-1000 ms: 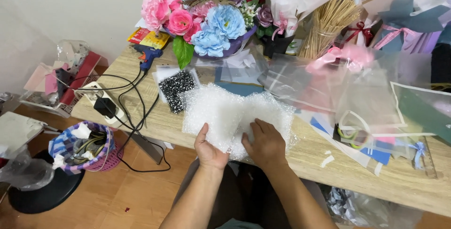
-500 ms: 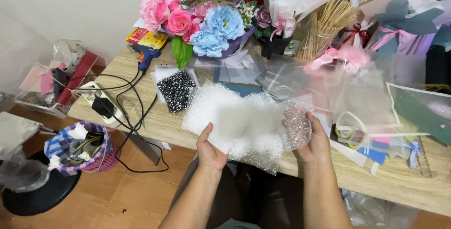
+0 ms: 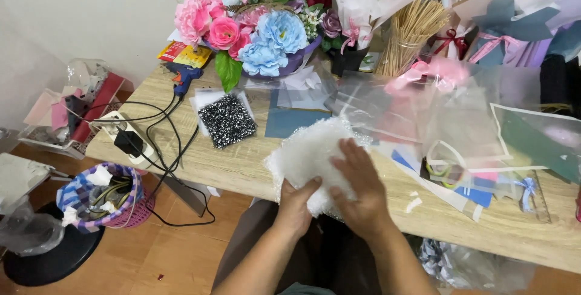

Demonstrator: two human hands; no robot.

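Note:
A folded piece of white sparkly mesh (image 3: 305, 150) lies at the front edge of the wooden table (image 3: 242, 165). My left hand (image 3: 296, 204) grips its near edge from below, thumb on top. Flat on top of the mesh, my right hand (image 3: 357, 186) presses down with fingers spread. A square of black glitter fabric (image 3: 227, 121) lies to the left of the mesh.
A pink and blue flower bouquet (image 3: 254, 26) stands at the back, with a blue glue gun (image 3: 181, 77), a bundle of sticks (image 3: 411, 29) and wrapped bouquets (image 3: 514, 22). Clear film (image 3: 442, 113) covers paper scraps on the right. A power strip (image 3: 124, 137) with cables and a waste basket (image 3: 100, 195) sit left.
The mesh was spread wide; my right hand has brought its right side over to the left, so it is now folded into a smaller bundle under my right palm.

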